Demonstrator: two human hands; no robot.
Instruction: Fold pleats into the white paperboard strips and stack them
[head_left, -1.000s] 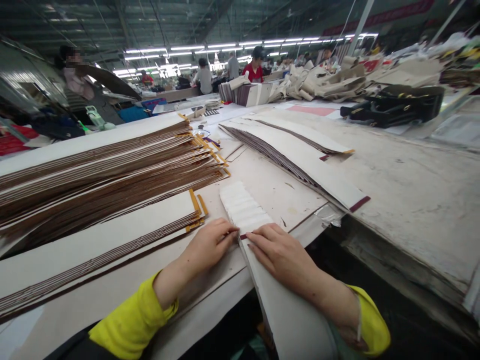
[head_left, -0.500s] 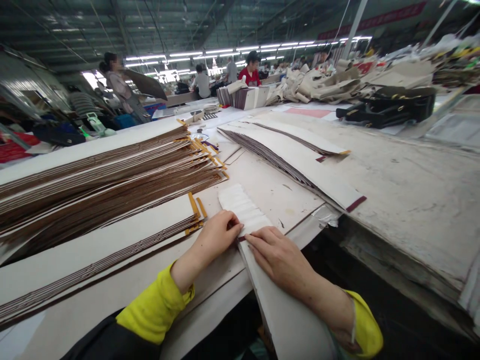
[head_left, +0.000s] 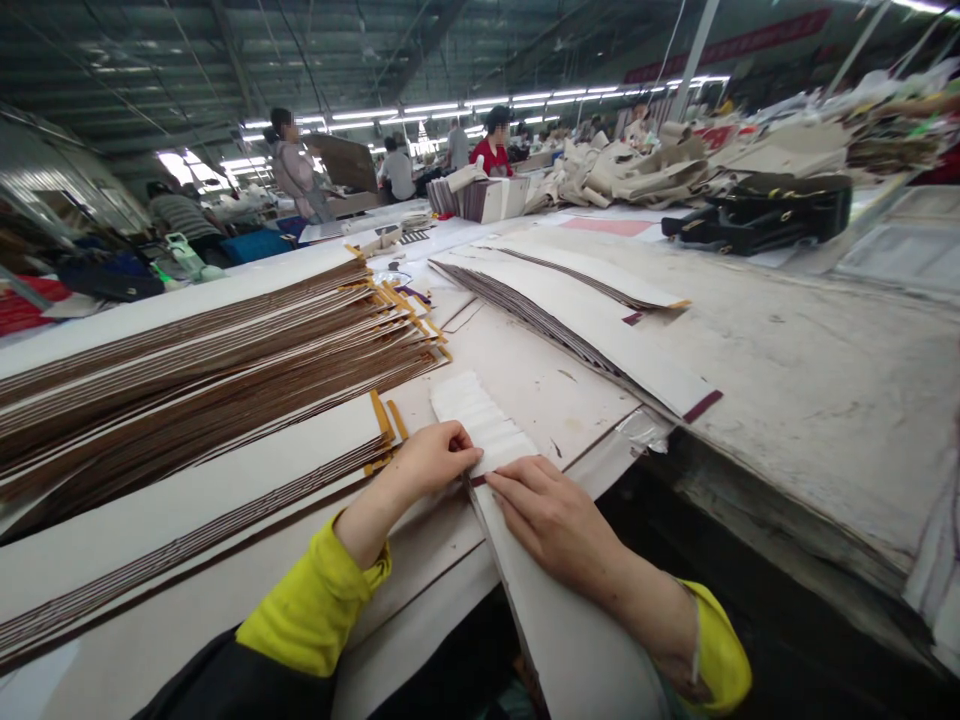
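My left hand (head_left: 441, 458) is closed, thumb and fingers pinched together at the left edge of a crinkled white strip (head_left: 480, 415); anything between the fingertips is hidden. My right hand (head_left: 559, 515) lies flat with fingers stretched out over a long white panel (head_left: 570, 640), its fingertips beside the dark maroon band (head_left: 480, 480) at the panel's far end. This panel hangs over the near table edge toward me. Where it meets the crinkled strip, both hands are close together, almost touching.
Stacked white panels with yellow-orange ends (head_left: 187, 460) fill the left side. More panels with maroon ends (head_left: 585, 330) lie ahead to the right. A dark gap separates my table from the right one (head_left: 825, 380). A black bag (head_left: 757, 212), fabric scraps and co-workers are farther back.
The view has shifted slightly, so the table and stacks sit a little farther left. Both hands keep nearly the same place on the panel. A co-worker carrying a board appears farther right.
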